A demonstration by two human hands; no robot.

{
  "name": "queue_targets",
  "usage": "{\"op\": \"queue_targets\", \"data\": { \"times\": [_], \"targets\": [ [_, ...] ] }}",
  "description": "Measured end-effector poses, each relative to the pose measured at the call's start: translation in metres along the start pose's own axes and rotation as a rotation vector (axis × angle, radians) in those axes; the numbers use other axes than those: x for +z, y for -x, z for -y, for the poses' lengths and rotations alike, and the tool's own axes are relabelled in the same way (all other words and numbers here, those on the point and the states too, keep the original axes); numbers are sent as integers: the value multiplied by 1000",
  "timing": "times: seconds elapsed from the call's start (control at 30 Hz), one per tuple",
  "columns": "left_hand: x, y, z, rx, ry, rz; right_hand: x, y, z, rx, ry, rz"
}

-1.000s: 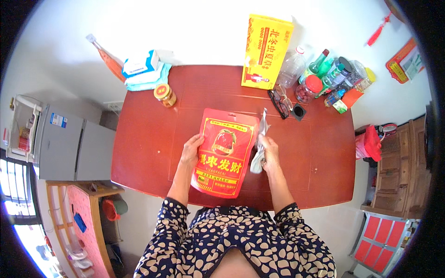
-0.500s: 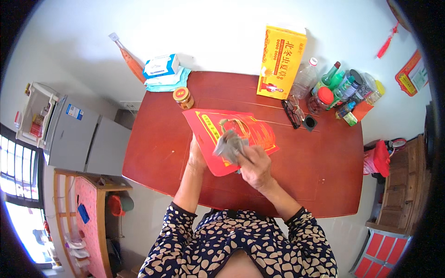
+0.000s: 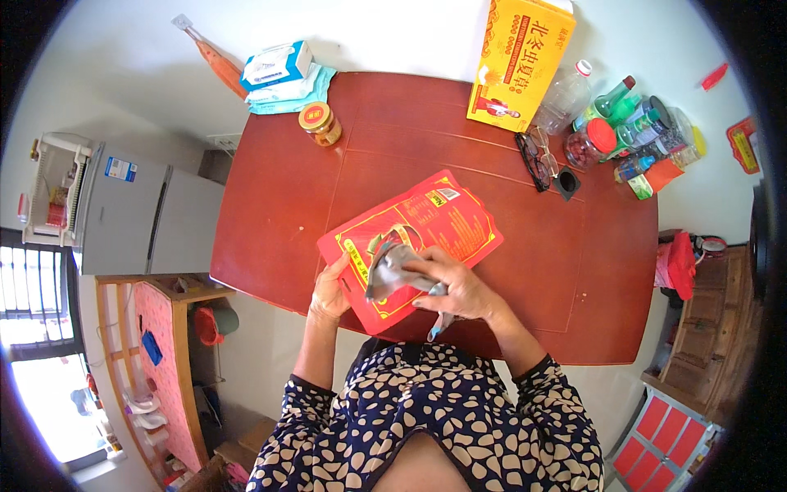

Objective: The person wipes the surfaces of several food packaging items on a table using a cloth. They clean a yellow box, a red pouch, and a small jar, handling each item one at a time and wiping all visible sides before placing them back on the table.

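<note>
Right hand [image 3: 459, 287] presses grey crumpled cloth [image 3: 392, 269] on flat red gift bag [image 3: 410, 246]; left hand [image 3: 330, 291] grips its edge; wiping looks midway.

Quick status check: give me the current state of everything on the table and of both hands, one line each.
Red package: flat on the table, turned askew.
Grey cloth: crumpled, pressed on the package.
Right hand: gripping the cloth.
Left hand: holding the package's near edge.
Small jar: upright, lid on.
Glasses: folded.
Yellow box: standing, closed.

Glossy red packet [image 3: 426, 230], soft grey cloth [image 3: 392, 269]
</note>
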State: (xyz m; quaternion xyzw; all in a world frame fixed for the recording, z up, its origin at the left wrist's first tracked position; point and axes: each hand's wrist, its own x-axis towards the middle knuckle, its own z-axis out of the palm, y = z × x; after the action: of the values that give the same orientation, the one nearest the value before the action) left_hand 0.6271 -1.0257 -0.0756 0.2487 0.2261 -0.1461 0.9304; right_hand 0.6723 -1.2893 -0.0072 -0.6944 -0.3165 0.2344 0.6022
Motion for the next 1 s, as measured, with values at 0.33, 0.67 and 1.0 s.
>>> {"op": "queue_targets", "data": {
  "times": [0.33, 0.67, 1.0],
  "targets": [
    [-29, -7, 24, -63, 136, -12, -25, -62, -60, 61, 1232, -717],
    [-26, -9, 28, -70, 187, 32, 37, -87, -59, -82, 1194, -350],
    [-34, -12, 29, -63, 198, 11, -50, -94, -67, 333, 1210, -608]
  ]
}}
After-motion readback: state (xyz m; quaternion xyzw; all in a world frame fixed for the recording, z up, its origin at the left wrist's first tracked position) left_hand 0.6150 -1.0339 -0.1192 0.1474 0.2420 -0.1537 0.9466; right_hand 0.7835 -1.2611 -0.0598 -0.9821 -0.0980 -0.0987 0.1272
